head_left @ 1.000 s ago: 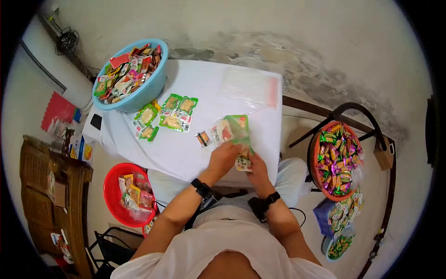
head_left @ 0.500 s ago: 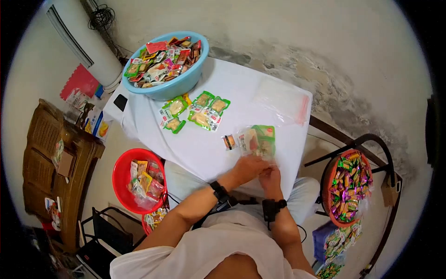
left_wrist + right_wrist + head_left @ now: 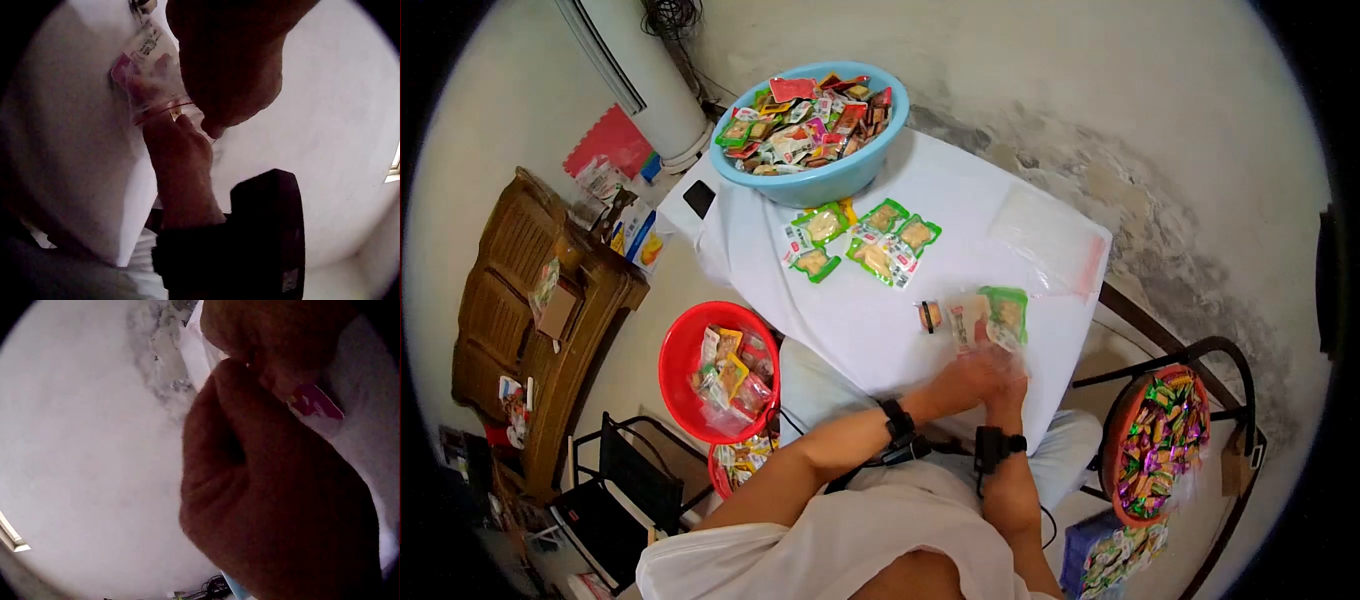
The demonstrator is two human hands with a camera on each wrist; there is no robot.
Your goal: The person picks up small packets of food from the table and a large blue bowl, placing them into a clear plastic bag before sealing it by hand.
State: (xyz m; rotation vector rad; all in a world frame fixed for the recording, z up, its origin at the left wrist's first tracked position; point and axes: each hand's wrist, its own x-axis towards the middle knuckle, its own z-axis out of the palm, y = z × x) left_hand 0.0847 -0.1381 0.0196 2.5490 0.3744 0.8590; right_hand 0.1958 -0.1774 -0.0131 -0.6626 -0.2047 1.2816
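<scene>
Both hands are together at the near edge of a clear zip bag (image 3: 968,325) on the white-covered table. Snack packets, one green-edged, show through its plastic. My left hand (image 3: 962,384) pinches the bag's mouth from the left. Close against it, my right hand (image 3: 1006,392) pinches the same edge, thumb and fingers curled. In the left wrist view a red zip line (image 3: 164,112) crosses the bag beside the right hand's fingertips. The hands hide part of the bag's mouth. Just left of the bag lies a small wrapped snack (image 3: 929,316).
Several green-edged packets (image 3: 892,243) lie mid-table, before a blue basin (image 3: 820,185) heaped with packets. Flat empty bags (image 3: 1045,245) lie at the far right and a phone (image 3: 698,199) at the left. A red basin (image 3: 670,370) and a basket of wrapped sweets (image 3: 1155,445) flank the table.
The head view has turned, shifting the table rightward. My hands have moved from over the bag to its near edge, where they have come close together.
</scene>
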